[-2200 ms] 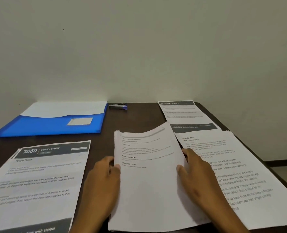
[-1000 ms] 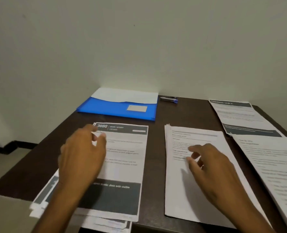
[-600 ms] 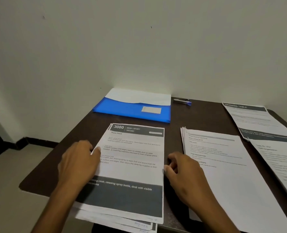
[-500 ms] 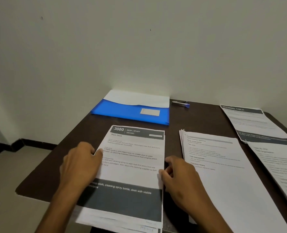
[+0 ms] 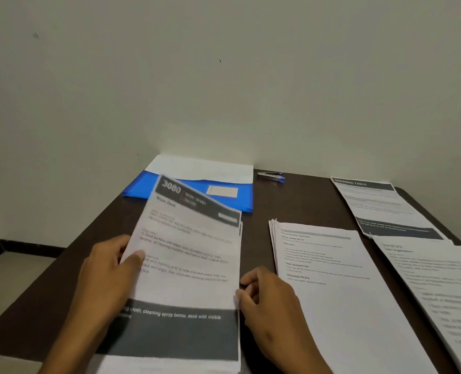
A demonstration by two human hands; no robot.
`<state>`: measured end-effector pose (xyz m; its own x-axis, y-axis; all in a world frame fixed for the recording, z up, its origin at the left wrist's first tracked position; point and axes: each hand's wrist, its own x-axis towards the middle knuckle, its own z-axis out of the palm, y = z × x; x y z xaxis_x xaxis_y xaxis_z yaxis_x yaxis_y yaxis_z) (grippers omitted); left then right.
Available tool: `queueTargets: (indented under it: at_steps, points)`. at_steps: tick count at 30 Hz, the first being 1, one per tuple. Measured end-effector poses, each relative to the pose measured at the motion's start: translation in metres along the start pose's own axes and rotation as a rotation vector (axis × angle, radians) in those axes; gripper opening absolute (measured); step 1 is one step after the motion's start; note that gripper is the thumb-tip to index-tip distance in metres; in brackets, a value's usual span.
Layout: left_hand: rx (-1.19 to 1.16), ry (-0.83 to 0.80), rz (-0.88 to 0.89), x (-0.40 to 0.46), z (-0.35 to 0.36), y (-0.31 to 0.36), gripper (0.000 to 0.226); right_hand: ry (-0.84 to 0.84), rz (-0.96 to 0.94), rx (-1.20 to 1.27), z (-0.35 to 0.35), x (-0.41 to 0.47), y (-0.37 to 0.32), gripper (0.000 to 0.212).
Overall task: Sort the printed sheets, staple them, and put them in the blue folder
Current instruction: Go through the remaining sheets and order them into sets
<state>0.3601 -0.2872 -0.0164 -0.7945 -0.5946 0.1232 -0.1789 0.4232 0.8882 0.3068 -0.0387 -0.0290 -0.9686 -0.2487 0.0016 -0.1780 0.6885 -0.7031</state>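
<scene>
Sheets in four lots, stapler and folder on the dark table

The "3080" stack (image 5: 189, 265) is tilted up at its far end, overlapping the blue folder (image 5: 143, 187), which lies flat by the wall with white paper showing; a second stack (image 5: 340, 298) lies just right; two more lots (image 5: 375, 206) (image 5: 445, 290) lie far right; the stapler (image 5: 271, 177) sits beside the folder.

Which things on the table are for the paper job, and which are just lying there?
For the job:
3080 stack, held by left hand and right hand
other paper stacks
stapler
blue folder

Just there:
nothing else, only the table itself
</scene>
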Motion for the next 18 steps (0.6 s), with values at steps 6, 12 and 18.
queueTargets:
  at_steps: [6, 12, 18]
  points:
    - [-0.503, 0.146, 0.197, 0.003, -0.020, 0.049, 0.019, 0.110, -0.162, 0.286, -0.033, 0.024, -0.025, 0.043]
    - [-0.557, 0.108, 0.335, 0.019, -0.014, 0.064, 0.021, 0.175, -0.366, 0.494, -0.053, 0.042, -0.060, 0.049]
    - [-0.548, 0.046, 0.272, 0.007, 0.014, 0.047, 0.028, 0.256, -0.372, 0.551, -0.025, 0.032, -0.048, 0.027]
